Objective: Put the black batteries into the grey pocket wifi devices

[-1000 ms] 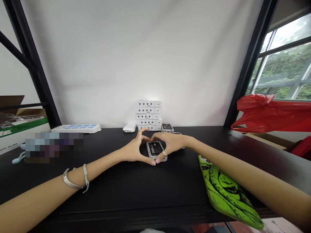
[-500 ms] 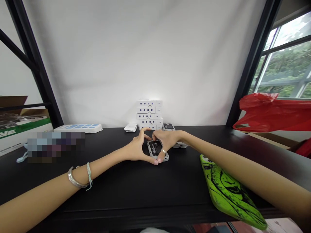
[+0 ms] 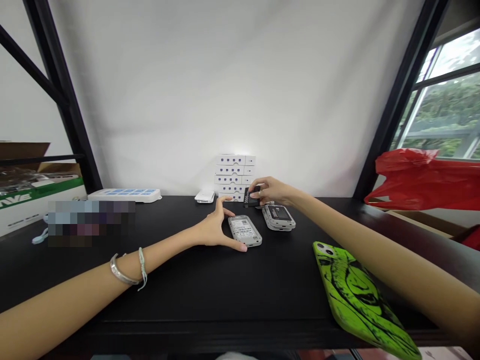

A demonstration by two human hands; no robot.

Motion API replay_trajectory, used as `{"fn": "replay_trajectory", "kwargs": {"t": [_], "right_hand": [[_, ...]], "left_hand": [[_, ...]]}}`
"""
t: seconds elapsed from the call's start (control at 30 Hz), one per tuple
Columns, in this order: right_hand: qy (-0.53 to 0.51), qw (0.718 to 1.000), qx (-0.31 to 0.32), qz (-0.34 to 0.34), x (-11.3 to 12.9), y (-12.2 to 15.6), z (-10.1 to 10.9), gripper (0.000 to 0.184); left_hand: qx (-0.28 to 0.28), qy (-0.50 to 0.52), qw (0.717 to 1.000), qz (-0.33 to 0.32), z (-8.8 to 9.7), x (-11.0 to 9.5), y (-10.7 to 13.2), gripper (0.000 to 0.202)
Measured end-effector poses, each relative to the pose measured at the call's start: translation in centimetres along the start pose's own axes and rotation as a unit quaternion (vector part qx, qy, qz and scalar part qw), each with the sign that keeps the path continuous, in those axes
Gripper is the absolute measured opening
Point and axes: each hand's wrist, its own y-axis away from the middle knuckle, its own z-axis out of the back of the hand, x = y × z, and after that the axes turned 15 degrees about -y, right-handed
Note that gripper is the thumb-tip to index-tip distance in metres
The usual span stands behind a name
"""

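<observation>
On the black worktop (image 3: 180,300), centre zone, we observed the R hand (image 3: 272,191) closed in a pinch on a black battery slab (image 3: 252,197) printed "3000", w/ the slab held approx. upright just in front of a white box stack (image 3: 234,176). The L hand (image 3: 216,227) lay open, palm down, fingers spread. Its thumb sat at the lower end of a grey-framed unit (image 3: 244,231) w/ a white QR label; we could not confirm contact. A pair of stacked grey-framed units (image 3: 278,217) w/ black labels lay just right of it, below the R hand.

Handling, by our judgement: the slab looked light, stiff and smooth-faced, so a fingertip pinch could let it slip. We advise taking it by the long edges, w/o pressing the flat faces. The grey-framed units looked rigid but thin, so grip them by the frame sides, not the label.

Other items noted: a white power strip (image 3: 123,195) w/ blue panels, a small white case (image 3: 204,197), a neon-green phone case (image 3: 356,295) w/ black pattern at lower right, and a red plastic bag (image 3: 423,180) by the window (image 3: 446,115). A pixelated patch at left hid whatever lay there.
</observation>
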Motion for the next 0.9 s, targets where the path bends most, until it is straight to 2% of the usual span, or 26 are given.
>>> {"fn": "replay_trajectory", "kwargs": {"t": [0.1,0.23,0.37,0.43,0.5,0.73,0.9], "right_hand": [[0.056,0.998,0.008,-0.036,-0.8,-1.5,0.1,0.016],[0.133,0.989,0.016,-0.061,-0.9,-2.7,-0.9,0.020],[0.208,0.976,0.027,-0.048,-0.6,-3.2,-1.4,0.040],[0.275,0.959,0.042,-0.044,-0.4,-3.3,-1.5,0.056],[0.337,0.938,0.060,-0.047,-0.2,-3.3,-1.6,0.064],[0.435,0.896,0.076,-0.045,0.5,-2.6,-2.8,0.046],[0.443,0.889,0.095,-0.064,0.1,-2.5,-3.2,0.044]], "left_hand": [[0.005,-0.001,1.000,0.010,0.1,-0.3,0.1,0.118],[0.006,-0.006,1.000,0.010,0.1,-0.5,0.2,0.118],[0.009,-0.010,1.000,0.002,0.1,-0.4,0.2,0.114],[0.012,-0.011,1.000,0.000,0.1,-0.3,0.2,0.113],[0.014,-0.008,1.000,-0.004,0.1,-0.3,0.2,0.113],[0.012,-0.015,1.000,-0.002,0.1,-0.5,0.2,0.111],[0.008,-0.009,1.000,-0.011,0.1,-0.5,0.2,0.109]]}}
